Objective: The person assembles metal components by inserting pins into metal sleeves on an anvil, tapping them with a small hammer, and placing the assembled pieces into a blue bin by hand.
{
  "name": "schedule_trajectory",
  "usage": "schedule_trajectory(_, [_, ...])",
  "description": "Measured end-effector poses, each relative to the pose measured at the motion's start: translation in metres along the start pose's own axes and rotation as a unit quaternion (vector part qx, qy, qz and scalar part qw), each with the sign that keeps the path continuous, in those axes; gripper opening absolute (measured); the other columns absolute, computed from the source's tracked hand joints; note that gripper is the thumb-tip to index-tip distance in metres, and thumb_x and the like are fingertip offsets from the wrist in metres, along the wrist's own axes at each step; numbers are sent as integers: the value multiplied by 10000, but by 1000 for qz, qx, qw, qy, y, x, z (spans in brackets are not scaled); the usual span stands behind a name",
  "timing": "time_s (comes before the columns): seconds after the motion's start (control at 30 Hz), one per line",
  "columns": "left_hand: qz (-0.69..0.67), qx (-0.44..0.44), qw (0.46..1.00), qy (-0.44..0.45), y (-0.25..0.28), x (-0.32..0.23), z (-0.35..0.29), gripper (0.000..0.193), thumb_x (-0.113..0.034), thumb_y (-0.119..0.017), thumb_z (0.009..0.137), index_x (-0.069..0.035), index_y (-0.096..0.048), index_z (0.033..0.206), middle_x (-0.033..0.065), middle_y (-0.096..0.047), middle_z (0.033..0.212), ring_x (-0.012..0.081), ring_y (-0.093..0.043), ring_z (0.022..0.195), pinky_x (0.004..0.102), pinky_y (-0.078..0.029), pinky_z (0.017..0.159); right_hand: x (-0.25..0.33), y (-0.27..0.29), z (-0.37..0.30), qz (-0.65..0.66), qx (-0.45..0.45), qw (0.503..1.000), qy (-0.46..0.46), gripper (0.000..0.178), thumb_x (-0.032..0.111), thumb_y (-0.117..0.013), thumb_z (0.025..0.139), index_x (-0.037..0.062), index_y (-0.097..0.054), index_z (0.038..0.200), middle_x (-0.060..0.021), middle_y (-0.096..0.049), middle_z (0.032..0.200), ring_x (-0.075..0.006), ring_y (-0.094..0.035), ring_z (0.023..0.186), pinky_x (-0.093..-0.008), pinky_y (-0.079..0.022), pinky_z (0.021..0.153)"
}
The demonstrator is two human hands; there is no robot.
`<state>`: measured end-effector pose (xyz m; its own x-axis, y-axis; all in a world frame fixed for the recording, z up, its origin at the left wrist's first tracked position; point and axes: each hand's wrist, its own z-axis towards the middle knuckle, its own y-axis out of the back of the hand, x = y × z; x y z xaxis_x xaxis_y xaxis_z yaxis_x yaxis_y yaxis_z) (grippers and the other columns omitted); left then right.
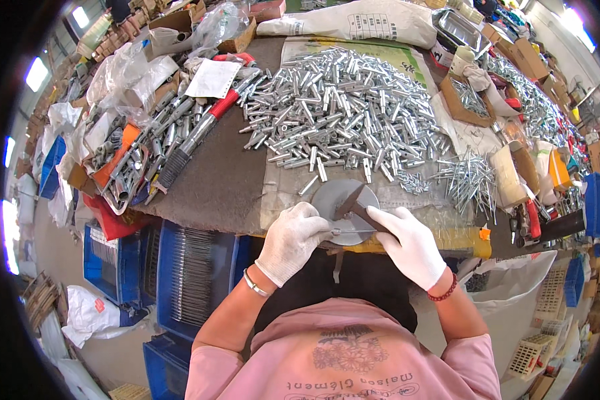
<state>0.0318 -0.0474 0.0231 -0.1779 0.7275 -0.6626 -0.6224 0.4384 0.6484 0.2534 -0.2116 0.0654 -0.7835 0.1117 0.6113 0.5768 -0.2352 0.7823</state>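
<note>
My left hand (295,241), in a white knit glove, is closed with its fingertips pinching a thin silvery metal pin (353,231). The pin lies level over the near part of a round grey metal disc (327,195) at the table's front edge. My right hand (410,245), gloved alike, is closed around a dark brown, blocky metal tool (370,208), which looks like a hammer head. This tool leans across the disc; its lower end is hidden by my fingers. Just beyond the disc spreads a big heap of short silvery metal sleeves (353,110).
Long thin nails or pins (470,180) lie in a pile at right, near a small cardboard box (470,100). Socket tools and a red-handled bar (210,120) crowd the left. Blue bins (227,267) stand below the table's left edge. A white sack (353,20) lies at the back.
</note>
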Motion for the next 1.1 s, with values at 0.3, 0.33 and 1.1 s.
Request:
schedule_trajectory(0.3, [7, -32, 999, -6, -1, -4, -5, 243, -59, -879, 778, -77, -831, 1016, 99, -707, 957, 325, -691, 917, 427, -554, 802, 21, -32, -15, -157, 2, 988, -12, 90, 187, -732, 936, 117, -677, 944, -121, -668, 816, -348, -729, 762, -489, -581, 704])
schedule_trajectory(0.33, [7, -33, 999, -5, -1, -8, -5, 243, -59, -879, 778, -77, -831, 1016, 99, -707, 957, 325, -691, 917, 427, -554, 802, 23, -34, -18, -86, 20, 996, -23, 91, 185, -733, 935, 112, -684, 958, -130, -689, 832, -352, -739, 792, -484, -583, 716])
schedule_trajectory(1.1, [-456, -171, 784, 385, 30, -39, -69, 639, -87, -754, 1010, -47, -461, 1577, 71, -737, 1027, 49, -528, 673, 205, -400, 559, 51, -54, -24, 313, 125, 933, -130, 518, -50, -703, 952, 10, -623, 1460, -29, -717, 929, -95, -674, 793, -263, -568, 729])
